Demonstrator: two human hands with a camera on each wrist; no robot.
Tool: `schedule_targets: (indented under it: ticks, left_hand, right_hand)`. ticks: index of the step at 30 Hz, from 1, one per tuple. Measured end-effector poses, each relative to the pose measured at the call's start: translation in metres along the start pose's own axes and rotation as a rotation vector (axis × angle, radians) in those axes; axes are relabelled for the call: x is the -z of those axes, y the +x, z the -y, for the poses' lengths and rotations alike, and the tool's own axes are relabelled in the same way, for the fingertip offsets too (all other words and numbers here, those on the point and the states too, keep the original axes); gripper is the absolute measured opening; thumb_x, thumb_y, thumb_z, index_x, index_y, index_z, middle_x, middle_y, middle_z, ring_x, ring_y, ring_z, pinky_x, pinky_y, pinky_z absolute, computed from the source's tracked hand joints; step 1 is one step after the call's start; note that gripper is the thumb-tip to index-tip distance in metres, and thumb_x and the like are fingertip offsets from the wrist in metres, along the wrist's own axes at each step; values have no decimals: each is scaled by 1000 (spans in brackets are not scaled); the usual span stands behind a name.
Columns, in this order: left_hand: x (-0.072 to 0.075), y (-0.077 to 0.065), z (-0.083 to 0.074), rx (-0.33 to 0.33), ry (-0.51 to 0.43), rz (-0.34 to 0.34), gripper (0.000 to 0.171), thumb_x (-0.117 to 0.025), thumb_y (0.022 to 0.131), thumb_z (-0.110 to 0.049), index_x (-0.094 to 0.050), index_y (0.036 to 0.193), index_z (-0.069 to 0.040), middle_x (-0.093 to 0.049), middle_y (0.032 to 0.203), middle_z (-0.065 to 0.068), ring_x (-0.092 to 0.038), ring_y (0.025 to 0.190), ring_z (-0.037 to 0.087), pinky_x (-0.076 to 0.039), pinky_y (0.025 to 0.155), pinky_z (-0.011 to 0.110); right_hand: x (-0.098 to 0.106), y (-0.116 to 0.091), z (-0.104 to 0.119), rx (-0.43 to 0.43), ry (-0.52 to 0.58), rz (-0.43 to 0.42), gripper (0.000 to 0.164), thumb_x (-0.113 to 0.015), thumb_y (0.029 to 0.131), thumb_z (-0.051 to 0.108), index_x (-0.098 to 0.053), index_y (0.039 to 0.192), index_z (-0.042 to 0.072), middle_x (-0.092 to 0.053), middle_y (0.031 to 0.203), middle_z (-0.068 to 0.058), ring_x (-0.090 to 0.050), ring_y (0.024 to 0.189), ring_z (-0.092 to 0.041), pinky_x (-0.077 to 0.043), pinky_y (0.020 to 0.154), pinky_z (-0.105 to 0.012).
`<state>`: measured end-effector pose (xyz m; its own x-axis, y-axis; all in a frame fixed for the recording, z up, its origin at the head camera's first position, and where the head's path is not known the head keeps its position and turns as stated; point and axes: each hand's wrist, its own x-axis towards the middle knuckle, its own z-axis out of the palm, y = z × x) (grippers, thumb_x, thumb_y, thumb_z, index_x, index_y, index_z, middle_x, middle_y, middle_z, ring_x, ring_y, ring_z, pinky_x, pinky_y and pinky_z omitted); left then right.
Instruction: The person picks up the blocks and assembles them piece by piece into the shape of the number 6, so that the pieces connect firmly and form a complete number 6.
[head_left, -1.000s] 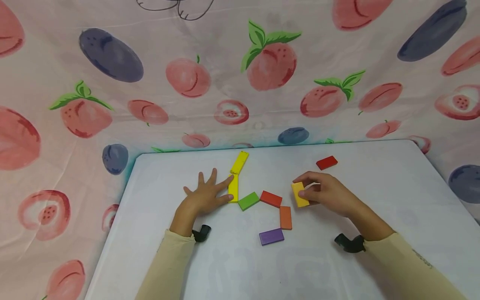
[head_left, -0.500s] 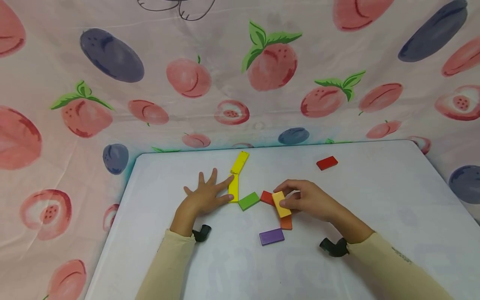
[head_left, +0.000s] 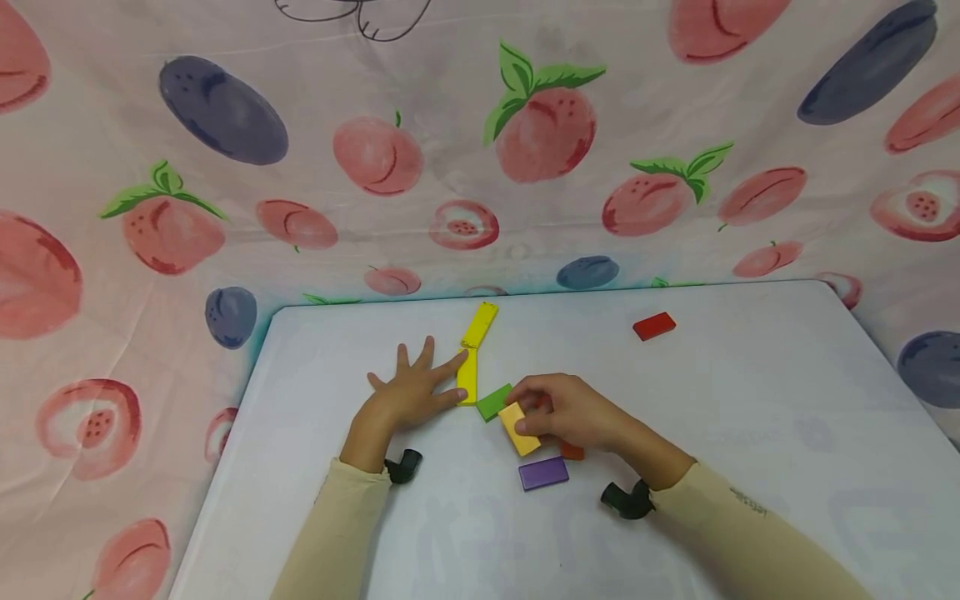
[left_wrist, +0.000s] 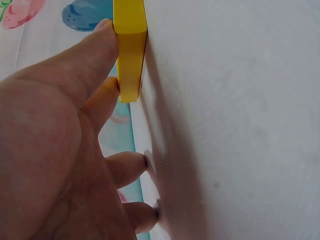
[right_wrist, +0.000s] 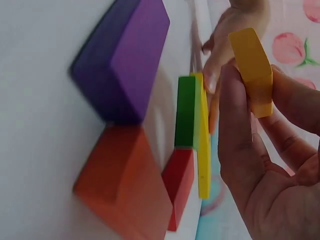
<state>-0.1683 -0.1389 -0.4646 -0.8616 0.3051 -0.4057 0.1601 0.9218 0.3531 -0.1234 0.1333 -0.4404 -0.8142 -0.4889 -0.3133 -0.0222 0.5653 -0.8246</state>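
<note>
My right hand [head_left: 573,410] pinches a yellow-orange block [head_left: 520,429] between thumb and fingers, raised off the table in the right wrist view [right_wrist: 252,75]. Spread flat, my left hand [head_left: 411,392] touches a yellow block [head_left: 467,379] with its thumb and index finger. A second yellow block [head_left: 479,325] meets that one's far end. Beside the near end lies a green block [head_left: 493,403]. The right hand hides a red block from the head camera, but the right wrist view shows this red block [right_wrist: 179,185] between the green and an orange block [right_wrist: 125,185]. A purple block [head_left: 543,473] touches the orange one.
Another red block [head_left: 654,326] lies apart at the back right of the white table [head_left: 750,375]. Behind the table's far edge hangs a fruit-patterned cloth [head_left: 465,167]. Dark wrist-worn pieces show at both sleeves.
My right hand has carried the yellow-orange block leftward, over the red and orange blocks, to beside the green block. The left hand has stayed in place on the yellow block.
</note>
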Motion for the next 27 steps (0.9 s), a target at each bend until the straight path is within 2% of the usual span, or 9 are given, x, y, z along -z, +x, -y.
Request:
schedule_targets:
  ticks: [5,12,21,27]
  left_hand:
    - [0,0,1,-2,-4,2,68,-56,96,-63,-27,157,-52,0,174,11,11,155,53,3,100,92]
    - [-1,1,1,-6,-5,0,69,-56,96,-63,-26,157,-52,0,174,11,12,155,52,3,100,91]
    - [0,0,3,-18,11,-6,69,-56,96,-63,-25,158,-51,0,173,12,11,154,54,2,99,93]
    - [-1,0,3,-20,13,-6,69,-56,96,-63,-26,158,-51,-1,173,12,10,154,54,1,98,93]
  right_hand:
    - [-14,6,4,-7,-6,18,31,-80,89,20,-70,118,19,-72,102,5,-68,89,-14,-59,77,-30]
    - [-27,11,6,-33,26,39,32,-84,86,20,-68,113,12,-75,100,1,-73,86,-13,-62,72,-30]
    - [-40,17,7,79,-151,3,26,-85,84,22,-74,108,19,-75,90,11,-69,83,-4,-57,74,-24]
    - [-47,17,11,64,-212,22,24,-87,82,22,-76,104,21,-73,85,14,-67,82,-3,-55,73,-24]
